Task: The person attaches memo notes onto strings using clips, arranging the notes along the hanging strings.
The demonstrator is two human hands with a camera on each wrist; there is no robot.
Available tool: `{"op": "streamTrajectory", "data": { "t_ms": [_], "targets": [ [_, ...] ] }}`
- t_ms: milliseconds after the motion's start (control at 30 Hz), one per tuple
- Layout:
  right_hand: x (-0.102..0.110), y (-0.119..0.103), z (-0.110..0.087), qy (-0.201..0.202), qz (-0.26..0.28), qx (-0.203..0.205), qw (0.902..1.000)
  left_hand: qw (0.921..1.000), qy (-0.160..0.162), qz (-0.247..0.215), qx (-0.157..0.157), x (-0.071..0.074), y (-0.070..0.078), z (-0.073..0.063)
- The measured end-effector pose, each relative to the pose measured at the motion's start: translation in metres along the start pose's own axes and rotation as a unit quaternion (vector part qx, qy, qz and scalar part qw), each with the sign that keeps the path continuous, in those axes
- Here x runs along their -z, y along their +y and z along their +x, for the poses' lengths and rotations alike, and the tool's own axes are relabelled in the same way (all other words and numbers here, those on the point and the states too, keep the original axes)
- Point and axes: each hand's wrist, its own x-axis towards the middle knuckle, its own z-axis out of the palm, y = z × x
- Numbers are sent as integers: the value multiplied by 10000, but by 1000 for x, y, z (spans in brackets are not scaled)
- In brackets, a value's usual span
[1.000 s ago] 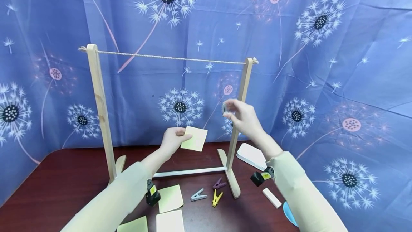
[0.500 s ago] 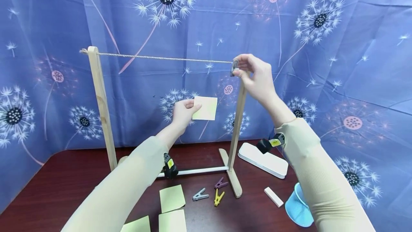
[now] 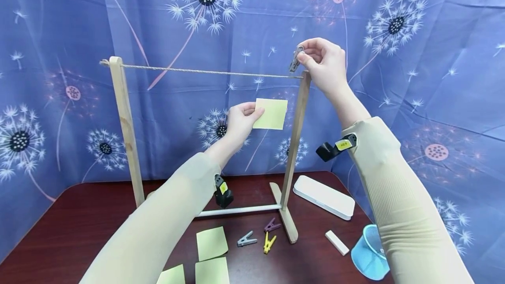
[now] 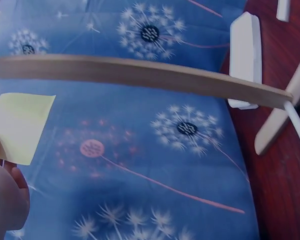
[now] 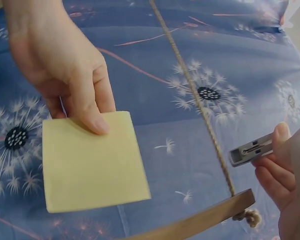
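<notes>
A yellow sticky note (image 3: 273,114) is pinched by its left edge in my left hand (image 3: 240,122), held below the rope (image 3: 205,71) near the right post. My right hand (image 3: 325,62) pinches a grey clothespin (image 3: 296,59) above the rope's right end, beside the top of the wooden post (image 3: 296,139). In the right wrist view the clothespin (image 5: 251,151) points toward the rope (image 5: 202,107), apart from it, and the note (image 5: 95,162) hangs flat from the thumb and fingers. The left wrist view shows the note (image 4: 22,125) at its left edge.
On the table lie several yellow notes (image 3: 212,243), a grey clothespin (image 3: 246,239), a yellow clothespin (image 3: 269,243) and a purple one (image 3: 272,225). At right are a white case (image 3: 324,197), a white bar (image 3: 337,243) and a blue mesh cup (image 3: 371,255).
Both hands have risen: the left brings the note up and to the right, just under the rope, while the right lifts the clothespin from below the rope to above its right end.
</notes>
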Motion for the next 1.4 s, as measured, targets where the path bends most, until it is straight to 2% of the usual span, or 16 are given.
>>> {"op": "streamTrajectory", "data": {
  "t_ms": [133, 267, 600, 933, 1400],
  "targets": [
    [2, -3, 5, -40, 93, -328, 9994, 9999, 65, -118, -75, -6, 12, 2],
    [3, -5, 7, -174, -38, -493, 9986, 9996, 72, -221, -152, -10, 20, 3],
    [0, -8, 8, -464, -329, -810, 9951, 9987, 1, -458, -238, -19, 31, 4],
    [-1, -9, 7, -717, -742, -779, 9916, 9988, 105, -407, -248, -22, 36, 8],
    [-2, -8, 7, -1039, -1452, -615, 9820, 9971, 82, -585, -481, -23, 40, 10]
  ]
}}
